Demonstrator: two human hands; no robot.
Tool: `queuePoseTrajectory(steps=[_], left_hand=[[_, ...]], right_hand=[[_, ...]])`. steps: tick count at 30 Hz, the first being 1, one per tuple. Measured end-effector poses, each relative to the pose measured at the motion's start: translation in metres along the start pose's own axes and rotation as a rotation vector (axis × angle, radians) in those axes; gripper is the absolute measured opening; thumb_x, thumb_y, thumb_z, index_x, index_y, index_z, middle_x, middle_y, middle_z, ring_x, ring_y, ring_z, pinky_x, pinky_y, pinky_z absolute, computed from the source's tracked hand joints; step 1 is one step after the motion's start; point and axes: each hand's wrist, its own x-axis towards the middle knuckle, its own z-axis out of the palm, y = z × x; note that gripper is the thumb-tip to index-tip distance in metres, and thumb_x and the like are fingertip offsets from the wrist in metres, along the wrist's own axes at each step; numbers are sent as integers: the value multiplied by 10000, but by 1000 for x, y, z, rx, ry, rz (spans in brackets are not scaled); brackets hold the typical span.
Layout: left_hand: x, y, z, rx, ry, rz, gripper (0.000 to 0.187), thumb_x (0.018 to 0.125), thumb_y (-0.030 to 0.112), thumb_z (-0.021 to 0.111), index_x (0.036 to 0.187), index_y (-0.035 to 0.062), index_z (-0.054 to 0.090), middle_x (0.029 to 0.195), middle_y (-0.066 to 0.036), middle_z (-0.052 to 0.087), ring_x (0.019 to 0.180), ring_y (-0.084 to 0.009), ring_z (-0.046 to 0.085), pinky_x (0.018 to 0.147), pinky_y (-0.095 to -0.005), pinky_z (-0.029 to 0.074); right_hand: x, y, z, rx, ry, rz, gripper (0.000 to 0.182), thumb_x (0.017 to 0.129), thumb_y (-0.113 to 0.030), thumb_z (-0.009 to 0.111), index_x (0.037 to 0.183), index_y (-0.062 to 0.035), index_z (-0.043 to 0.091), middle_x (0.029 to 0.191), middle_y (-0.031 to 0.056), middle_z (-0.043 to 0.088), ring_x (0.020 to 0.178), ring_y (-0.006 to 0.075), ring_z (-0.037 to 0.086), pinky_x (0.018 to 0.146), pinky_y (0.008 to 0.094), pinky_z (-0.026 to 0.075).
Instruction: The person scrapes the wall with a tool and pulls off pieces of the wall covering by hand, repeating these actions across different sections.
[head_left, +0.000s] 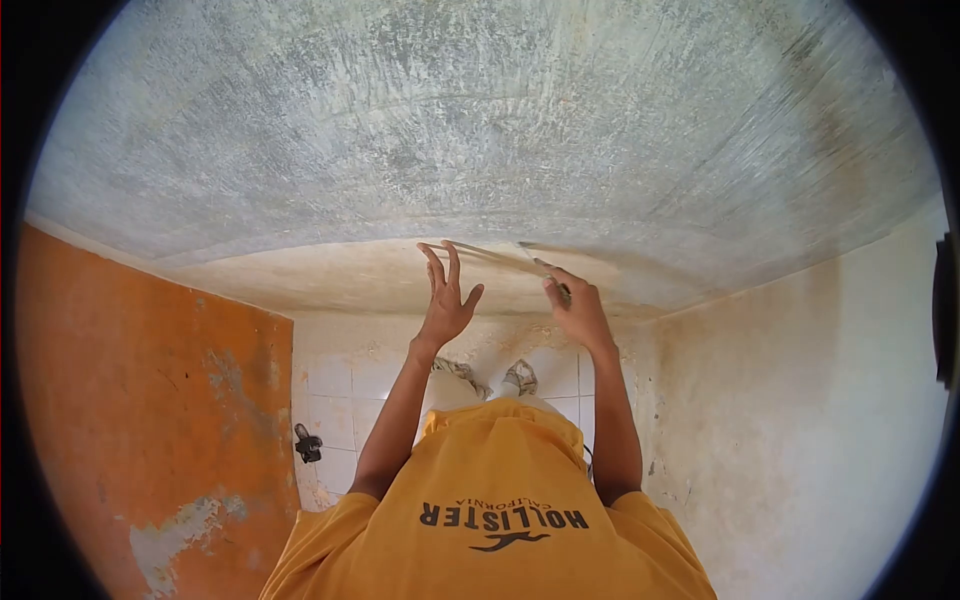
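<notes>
My right hand [580, 308] is closed around the handle of a scraper [530, 252]. The thin blade points up and left against the wall [480, 150] in front of me, at the line where a grey, mottled surface meets a cream band [330, 268]. Most of the handle is hidden inside my fist. To the left, my left hand [447, 310] is open with its fingers spread. Its fingertips reach the same line and seem to touch the wall, and it holds nothing.
An orange wall [150, 400] with peeling patches stands on the left, and a stained pale wall [780, 400] on the right. My feet [520, 377] are on white floor tiles [330, 410]. A small dark object [308, 443] lies on the floor by the orange wall.
</notes>
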Motion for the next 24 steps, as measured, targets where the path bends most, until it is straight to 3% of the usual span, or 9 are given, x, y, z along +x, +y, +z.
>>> queuePoseTrajectory(steps=[3,7,10,11,14,16,18,21,24], left_hand=[[2,-2,-5,-14,-5,-8,1020,978,139,689,1642,56,-80,1569,-422,-284,1470,-611,-196,1222,-662,120],[-1,0,3,-37,15,-5,1020,973,141,697,1647,61,-64,1583,-416,-264,1483,-595,-186,1228,-648,122],[3,-2,-5,31,6,10,1010,967,136,700,1652,66,-38,1602,-401,-237,1497,-579,-166,1233,-643,115],[0,-2,-9,64,-5,2,1006,965,134,702,1654,68,-28,1610,-395,-226,1503,-572,-159,1234,-642,111],[-5,3,-16,6,-12,-39,980,964,108,690,1663,102,4,1624,-377,-212,1513,-571,-82,1235,-605,194],[-9,9,-18,-73,25,-91,972,963,93,683,1668,132,15,1630,-365,-212,1511,-572,-16,1218,-567,272],[-15,10,-13,-111,56,-115,967,962,81,677,1671,157,25,1634,-355,-215,1504,-580,39,1198,-534,336],[-23,8,-5,-99,106,-120,967,959,76,677,1673,175,32,1638,-345,-219,1491,-591,87,1175,-507,384],[-27,9,2,-112,129,-143,973,957,89,683,1672,168,28,1643,-335,-220,1490,-588,102,1176,-506,382]], right_hand=[[2,1,-15,-9,-8,33,336,1011,-170,620,1334,-105,686,982,238,743,828,331,741,765,408,553],[16,3,33,-105,-189,160,330,1002,-170,630,1311,-71,690,1040,285,723,882,346,743,788,404,547],[11,-6,26,-45,-86,80,329,994,-156,637,1304,-63,693,1073,274,725,894,340,740,807,384,545],[6,-9,17,21,-53,2,337,1015,-150,617,1336,-66,674,1162,227,733,920,309,744,831,371,546],[-11,-8,-4,116,36,34,348,1048,-197,601,1373,-84,658,1087,106,757,850,187,671,810,353,548],[-23,8,-9,236,-31,264,413,1088,-246,537,1477,-109,567,1017,51,713,729,100,564,710,264,504],[-35,14,-9,461,-38,502,448,1098,-238,511,1529,-116,506,1054,66,722,706,96,549,678,253,487],[-47,30,18,562,16,331,459,1110,-344,496,1492,-90,522,852,-11,595,668,59,460,615,220,405],[-52,91,43,506,-89,261,386,1117,-363,475,1335,-68,593,840,-9,583,658,55,449,574,240,389]])
